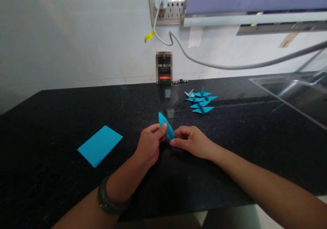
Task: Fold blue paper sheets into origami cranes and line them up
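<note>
- Head view: the dark worktop (63, 110) carries all the paper items, apart from the piece held above it.
- Left hand (150, 144): fingers pinching the folded paper (162, 118), thumb across its near face at mid-length. This hand is the nearer to its middle.
- Right hand (192, 142): fingers curled, their tips closed about the paper's lower end.
- Blue sheets (100, 146): flat, left of the left hand, well apart from it.
- Paper birds (203, 109): grouped beyond the right hand, untouched.
- Folded paper: between both hands, long axis slanting from far left to near right.
</note>
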Tool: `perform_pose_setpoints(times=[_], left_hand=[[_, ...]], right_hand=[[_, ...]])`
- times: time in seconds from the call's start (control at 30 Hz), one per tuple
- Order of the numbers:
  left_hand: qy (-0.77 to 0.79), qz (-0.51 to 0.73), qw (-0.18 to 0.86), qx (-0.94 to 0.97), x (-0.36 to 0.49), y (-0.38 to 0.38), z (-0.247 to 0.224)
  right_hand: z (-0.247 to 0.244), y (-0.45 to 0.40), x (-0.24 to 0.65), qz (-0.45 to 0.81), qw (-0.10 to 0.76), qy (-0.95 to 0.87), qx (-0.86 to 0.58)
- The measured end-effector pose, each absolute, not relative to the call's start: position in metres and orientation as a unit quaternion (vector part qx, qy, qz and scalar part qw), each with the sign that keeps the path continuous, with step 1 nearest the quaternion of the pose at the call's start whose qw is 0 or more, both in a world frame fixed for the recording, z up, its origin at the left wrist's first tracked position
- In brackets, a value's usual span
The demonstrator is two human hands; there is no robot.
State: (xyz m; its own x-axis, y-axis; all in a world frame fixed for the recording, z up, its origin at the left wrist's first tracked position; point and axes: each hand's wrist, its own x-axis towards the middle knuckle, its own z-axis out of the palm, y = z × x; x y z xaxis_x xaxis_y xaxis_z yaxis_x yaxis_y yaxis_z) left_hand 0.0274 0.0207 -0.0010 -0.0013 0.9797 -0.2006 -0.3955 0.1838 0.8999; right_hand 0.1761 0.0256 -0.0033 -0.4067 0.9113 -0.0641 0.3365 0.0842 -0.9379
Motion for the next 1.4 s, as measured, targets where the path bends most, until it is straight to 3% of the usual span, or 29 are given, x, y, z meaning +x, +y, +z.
perform_pose_setpoints(times=[0.1, 0.33, 0.57, 0.83, 1.13, 1.4], left_hand=[[0.444, 0.535, 0.635, 0.336, 0.0273, 0.0206, -0.0015], [0.431, 0.495, 0.658, 0.368, 0.0294, 0.0188, -0.0046], [0.484, 0.479, 0.574, 0.455, 0.0286, 0.0179, -0.0038], [0.497, 0.451, 0.52, 0.528, 0.0274, 0.0162, 0.0003], [0.473, 0.429, 0.588, 0.496, 0.0307, 0.0143, -0.0036], [0.491, 0.408, 0.564, 0.524, 0.0285, 0.0123, -0.0009]], right_hand=[[0.0008, 0.0262, 0.1777, 0.453, 0.346, -0.673, -0.471], [0.0007, 0.0254, 0.1731, 0.491, 0.36, -0.634, -0.478], [0.003, 0.0256, 0.1736, 0.437, 0.392, -0.642, -0.493], [0.0021, 0.0304, 0.1737, 0.538, 0.409, -0.561, -0.478], [0.0054, 0.029, 0.174, 0.518, 0.442, -0.549, -0.484], [0.0002, 0.0292, 0.1735, 0.592, 0.413, -0.549, -0.422]])
